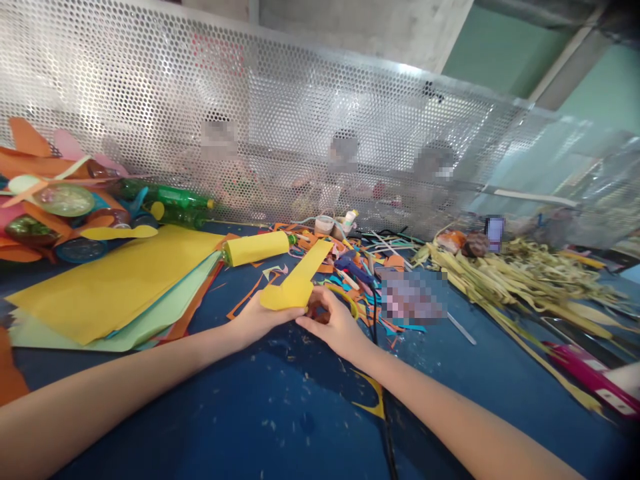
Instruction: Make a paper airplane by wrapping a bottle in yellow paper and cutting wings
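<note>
My left hand pinches a yellow paper cutout, rounded at the near end with a long strip running up and away. Close against it, my right hand is curled, thumb and fingers bent in by the cutout's right edge; what they hold, if anything, is hidden. A yellow ring-shaped thing shows partly behind my right hand. Beyond my hands lies a green bottle wrapped in yellow paper. What looks like a blue glue gun lies among the paper scraps.
Yellow and pale green paper sheets are stacked at left, below paper-decorated bottles. Paper scraps litter the middle. Dried leaf strips and a magenta tool lie right. A black cable crosses the table; people sit behind a perforated screen.
</note>
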Demonstrator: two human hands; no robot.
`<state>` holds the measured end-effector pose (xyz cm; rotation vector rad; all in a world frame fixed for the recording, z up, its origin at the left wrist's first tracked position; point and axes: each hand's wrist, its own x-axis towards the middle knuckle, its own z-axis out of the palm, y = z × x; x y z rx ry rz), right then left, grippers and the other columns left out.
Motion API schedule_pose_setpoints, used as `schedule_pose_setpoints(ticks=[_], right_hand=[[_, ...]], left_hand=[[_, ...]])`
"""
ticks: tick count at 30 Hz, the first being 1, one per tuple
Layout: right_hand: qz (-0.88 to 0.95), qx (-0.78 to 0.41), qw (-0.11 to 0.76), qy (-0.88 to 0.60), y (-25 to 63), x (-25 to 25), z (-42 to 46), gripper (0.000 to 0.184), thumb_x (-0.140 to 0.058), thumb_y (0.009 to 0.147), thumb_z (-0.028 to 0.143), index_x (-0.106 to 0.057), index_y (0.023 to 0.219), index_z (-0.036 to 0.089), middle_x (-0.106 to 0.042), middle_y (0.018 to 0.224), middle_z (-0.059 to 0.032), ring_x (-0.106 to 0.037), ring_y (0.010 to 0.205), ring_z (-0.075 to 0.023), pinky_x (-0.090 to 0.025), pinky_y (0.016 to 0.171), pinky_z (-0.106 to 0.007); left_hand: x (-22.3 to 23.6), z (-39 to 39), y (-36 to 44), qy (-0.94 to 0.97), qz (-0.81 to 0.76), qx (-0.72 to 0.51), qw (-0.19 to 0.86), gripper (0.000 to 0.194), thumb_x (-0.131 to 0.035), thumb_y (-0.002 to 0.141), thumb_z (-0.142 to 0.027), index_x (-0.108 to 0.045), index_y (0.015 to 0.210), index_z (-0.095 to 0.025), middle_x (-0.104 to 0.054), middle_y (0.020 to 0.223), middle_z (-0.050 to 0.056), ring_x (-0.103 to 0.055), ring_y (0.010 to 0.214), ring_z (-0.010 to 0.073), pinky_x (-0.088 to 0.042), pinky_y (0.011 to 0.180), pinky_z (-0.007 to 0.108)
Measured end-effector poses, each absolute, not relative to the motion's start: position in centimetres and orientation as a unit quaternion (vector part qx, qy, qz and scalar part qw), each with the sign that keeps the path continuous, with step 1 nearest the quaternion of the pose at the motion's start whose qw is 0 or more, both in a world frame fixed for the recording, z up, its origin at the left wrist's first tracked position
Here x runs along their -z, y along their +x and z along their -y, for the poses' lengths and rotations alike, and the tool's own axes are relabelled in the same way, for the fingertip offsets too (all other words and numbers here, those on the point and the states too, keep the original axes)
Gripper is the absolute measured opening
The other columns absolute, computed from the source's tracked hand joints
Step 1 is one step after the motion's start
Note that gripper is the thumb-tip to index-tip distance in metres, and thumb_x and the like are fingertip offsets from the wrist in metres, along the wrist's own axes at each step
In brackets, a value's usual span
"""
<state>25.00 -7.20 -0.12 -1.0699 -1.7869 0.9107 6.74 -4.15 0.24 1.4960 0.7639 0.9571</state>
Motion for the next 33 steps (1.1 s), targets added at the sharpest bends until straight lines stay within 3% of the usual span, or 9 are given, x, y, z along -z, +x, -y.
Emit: schedule_pose_setpoints(ticks=[5,10,16,19,21,25,30,33], right_hand=[[0.698,-0.377,0.434,-0.427,24.9,-0.3,7.2,0.029,-0.059,0.083,0.033,-0.05,0.108,0.023,-0.061,0.099,-0.0045,-0.059,0.085,-0.0177,-0.052,0.064,-0.028],[0.582,-0.435,0.495,-0.476,24.9,0.0,6.5,0.021,-0.051,0.081,0.034,-0.054,0.097,0.021,-0.063,0.09,-0.0058,-0.061,0.069,-0.0185,-0.053,0.053,-0.029],[0.55,-0.42,0.541,-0.478,25.3,0.4,6.0,0.029,-0.056,0.077,0.037,-0.058,0.102,0.024,-0.063,0.092,-0.0045,-0.057,0.056,-0.0156,-0.049,0.047,-0.03],[0.524,-0.429,0.556,-0.481,25.3,0.3,5.9,0.031,-0.056,0.078,0.041,-0.058,0.103,0.023,-0.062,0.081,-0.0015,-0.049,0.044,-0.0113,-0.045,0.045,-0.029],[0.521,-0.446,0.55,-0.476,25.3,0.1,5.9,0.032,-0.056,0.077,0.042,-0.06,0.102,0.022,-0.061,0.073,0.0001,-0.047,0.043,-0.0111,-0.042,0.044,-0.027],[0.583,-0.46,0.487,-0.459,24.9,-0.5,6.4,0.033,-0.06,0.074,0.039,-0.061,0.102,0.022,-0.06,0.064,0.001,-0.05,0.048,-0.0133,-0.041,0.045,-0.026],[0.614,-0.429,0.459,-0.479,24.8,-0.5,6.6,0.036,-0.067,0.068,0.037,-0.058,0.099,0.021,-0.063,0.071,-0.0014,-0.051,0.047,-0.0138,-0.043,0.045,-0.027],[0.628,-0.412,0.459,-0.474,24.9,-0.2,6.5,0.031,-0.066,0.072,0.038,-0.059,0.097,0.021,-0.065,0.077,-0.0032,-0.056,0.054,-0.0159,-0.046,0.048,-0.029]], left_hand=[[-0.3,4.0,6.8,0.655,-0.315,-0.404,0.556,0.042,-0.072,0.071,-0.033,-0.064,0.11,-0.017,-0.067,0.115,0.005,-0.061,0.106,0.0231,-0.046,0.096,0.034],[-0.4,4.2,6.8,0.653,-0.333,-0.382,0.563,0.035,-0.071,0.072,-0.035,-0.066,0.102,-0.017,-0.07,0.107,0.006,-0.063,0.1,0.025,-0.048,0.092,0.038],[-0.6,4.4,6.6,0.653,-0.278,-0.37,0.6,0.045,-0.071,0.067,-0.025,-0.06,0.111,-0.02,-0.066,0.111,0.006,-0.06,0.102,0.0256,-0.046,0.092,0.038],[-0.8,4.1,6.5,0.577,-0.23,-0.415,0.665,0.05,-0.059,0.076,-0.036,-0.048,0.123,-0.023,-0.062,0.116,0.007,-0.057,0.106,0.0254,-0.046,0.088,0.038],[-0.9,3.9,6.4,0.551,-0.214,-0.409,0.695,0.047,-0.044,0.084,-0.046,-0.046,0.125,-0.022,-0.065,0.106,0.008,-0.059,0.099,0.025,-0.047,0.085,0.039],[-0.8,4.0,6.5,0.583,-0.223,-0.378,0.685,0.044,-0.034,0.091,-0.052,-0.047,0.121,-0.022,-0.064,0.094,0.008,-0.061,0.09,0.0232,-0.047,0.083,0.04],[-0.7,4.2,6.7,0.594,-0.228,-0.388,0.667,0.032,-0.04,0.092,-0.047,-0.055,0.104,-0.022,-0.057,0.098,0.005,-0.059,0.091,0.0209,-0.051,0.076,0.036],[-0.8,4.3,6.7,0.608,-0.241,-0.386,0.65,0.033,-0.044,0.09,-0.046,-0.06,0.089,-0.018,-0.055,0.094,0.004,-0.057,0.091,0.0207,-0.051,0.077,0.035]])
